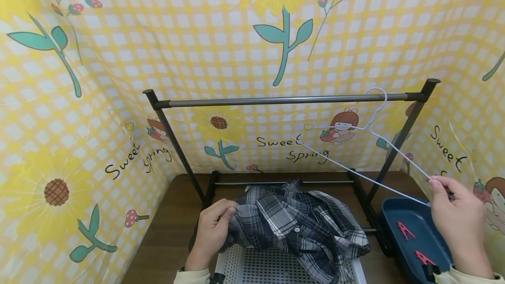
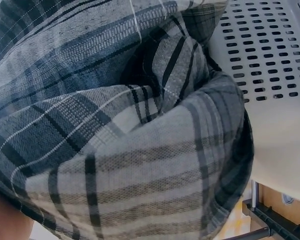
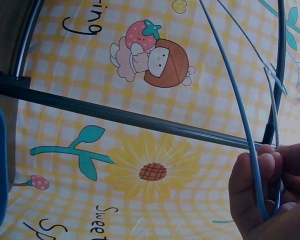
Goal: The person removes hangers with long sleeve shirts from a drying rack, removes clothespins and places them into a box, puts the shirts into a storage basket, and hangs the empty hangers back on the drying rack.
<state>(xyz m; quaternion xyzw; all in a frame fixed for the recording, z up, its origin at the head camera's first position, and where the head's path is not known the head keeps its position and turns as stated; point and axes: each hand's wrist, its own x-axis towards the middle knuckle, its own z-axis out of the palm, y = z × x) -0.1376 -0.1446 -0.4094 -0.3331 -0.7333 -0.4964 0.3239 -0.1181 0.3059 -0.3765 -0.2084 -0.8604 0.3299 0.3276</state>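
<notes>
My left hand (image 1: 215,225) pinches a grey and black plaid shirt (image 1: 276,214) by its left end. The crumpled shirt lies over a white perforated basket (image 1: 260,266), and its folds fill most of the left wrist view, where only a bit of the hand shows at the lower left. Out at the right, my right hand (image 1: 457,214) grips one end of a thin white wire hanger (image 1: 367,176). The hanger is held tilted, its hook up by the rack's top bar in the head view. In the right wrist view, curled fingers (image 3: 242,180) surround the hanger's bent end.
A dark metal clothes rack (image 1: 276,100) stands on the brown table (image 1: 165,227) behind the basket. To the right sits a blue tray (image 1: 394,207) with pink clips (image 1: 405,230) in it. Yellow checked cloth (image 1: 197,34) walls the back and sides.
</notes>
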